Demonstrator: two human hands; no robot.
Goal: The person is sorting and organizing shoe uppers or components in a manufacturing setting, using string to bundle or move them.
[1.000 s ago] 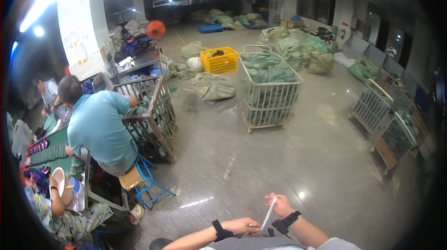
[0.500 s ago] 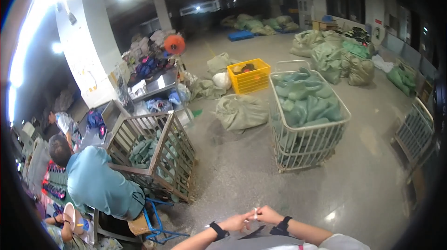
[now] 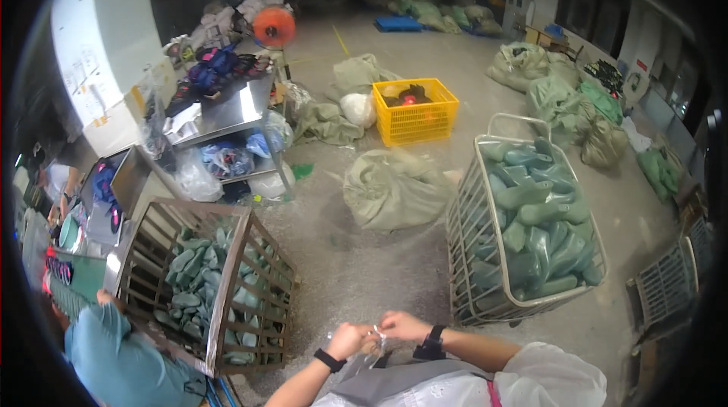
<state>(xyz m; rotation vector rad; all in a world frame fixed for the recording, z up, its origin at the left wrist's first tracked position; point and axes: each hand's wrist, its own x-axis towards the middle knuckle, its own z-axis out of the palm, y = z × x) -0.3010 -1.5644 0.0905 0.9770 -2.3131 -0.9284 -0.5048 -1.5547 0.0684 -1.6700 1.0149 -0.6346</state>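
Observation:
Low in front of me, close to my body, my two hands meet. My left hand [image 3: 349, 340] is closed, its fingers curled at a thin white strip [image 3: 381, 340]. Pinched on the same strip from the other side is my right hand [image 3: 405, 326]. Whether the strip is tape, string or film is too small to tell. Black bands circle both wrists. Ahead to the right stands a metal cage cart [image 3: 523, 304] heaped with green foot-shaped forms [image 3: 542, 213]. A brown slatted crate [image 3: 235, 286] at the left holds more green pieces.
A person in a blue-green shirt [image 3: 125, 358] sits beside the brown crate. A pale sack [image 3: 398, 191] lies on the floor between cart and crate, with a yellow basket [image 3: 413, 126] behind it. A metal table [image 3: 235, 115] with goods and an orange fan [image 3: 274, 26] stand farther left.
My view has swung left and moved closer to the cart and crate. My hands have shifted left and up in the picture, still together, and the white strip shows more.

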